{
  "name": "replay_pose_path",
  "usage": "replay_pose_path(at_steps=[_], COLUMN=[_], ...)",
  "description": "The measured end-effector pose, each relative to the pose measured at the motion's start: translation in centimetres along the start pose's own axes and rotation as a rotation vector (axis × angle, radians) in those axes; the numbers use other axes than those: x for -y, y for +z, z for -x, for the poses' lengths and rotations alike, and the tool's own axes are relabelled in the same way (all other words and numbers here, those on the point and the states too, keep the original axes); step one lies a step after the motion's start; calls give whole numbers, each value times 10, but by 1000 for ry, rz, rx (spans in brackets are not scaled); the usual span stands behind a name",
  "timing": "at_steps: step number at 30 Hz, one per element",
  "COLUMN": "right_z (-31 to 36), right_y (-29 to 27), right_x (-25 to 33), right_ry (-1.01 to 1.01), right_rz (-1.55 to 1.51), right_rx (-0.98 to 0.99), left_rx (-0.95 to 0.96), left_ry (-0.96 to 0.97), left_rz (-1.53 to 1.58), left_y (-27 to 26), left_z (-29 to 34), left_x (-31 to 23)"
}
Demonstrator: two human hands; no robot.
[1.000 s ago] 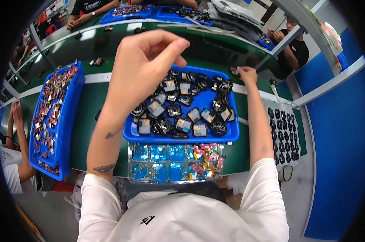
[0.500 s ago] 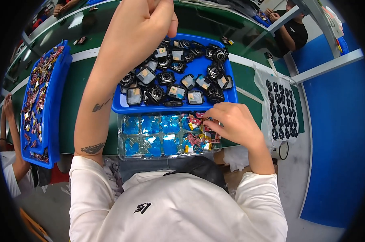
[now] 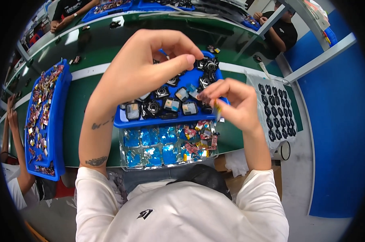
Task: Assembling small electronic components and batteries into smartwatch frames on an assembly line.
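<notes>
A small part (image 3: 218, 108) is pinched in the grip of the right hand (image 3: 239, 107), over the right side of the tray (image 3: 162, 122). Watch cases (image 3: 189, 108) lie inside the tray; above its far side the left hand (image 3: 150, 60) curls, whether holding anything I cannot tell.

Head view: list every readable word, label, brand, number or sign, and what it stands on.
White shirt: black emblem, not transcribed.
Upper-left black shirt: pale lettering, not transcribed.
Upper-right black shirt: pale mark, too small to read.
Watch-like parts: any markings too small to read.
</notes>
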State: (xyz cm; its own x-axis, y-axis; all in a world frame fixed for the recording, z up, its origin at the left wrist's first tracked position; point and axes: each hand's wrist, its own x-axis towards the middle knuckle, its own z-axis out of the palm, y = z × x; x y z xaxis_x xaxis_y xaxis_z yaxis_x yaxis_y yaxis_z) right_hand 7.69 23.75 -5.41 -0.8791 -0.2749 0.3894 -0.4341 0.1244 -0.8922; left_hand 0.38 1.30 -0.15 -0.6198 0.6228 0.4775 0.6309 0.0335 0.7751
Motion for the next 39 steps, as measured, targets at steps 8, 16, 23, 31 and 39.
replay_pose_path(at_steps=[8,16,23,31,39], right_z=[-69,-86,-82,-81,-81], right_y=[7,19,22,4,1], right_x=[30,17,14,21,25], right_ry=[-37,-30,-25,-131,-37], right_rz=[-308,-526,-394,-109,-311], right_rx=[15,-92,-36,14,-15], left_rx=[-197,-665,-552,-370,-312], left_ry=[6,72,198,-125,-200], left_rz=[116,137,-61,70,224], left_y=[-9,4,11,14,12], left_z=[5,-2,-7,-4,-7], left_x=[-13,-2,8,6,8])
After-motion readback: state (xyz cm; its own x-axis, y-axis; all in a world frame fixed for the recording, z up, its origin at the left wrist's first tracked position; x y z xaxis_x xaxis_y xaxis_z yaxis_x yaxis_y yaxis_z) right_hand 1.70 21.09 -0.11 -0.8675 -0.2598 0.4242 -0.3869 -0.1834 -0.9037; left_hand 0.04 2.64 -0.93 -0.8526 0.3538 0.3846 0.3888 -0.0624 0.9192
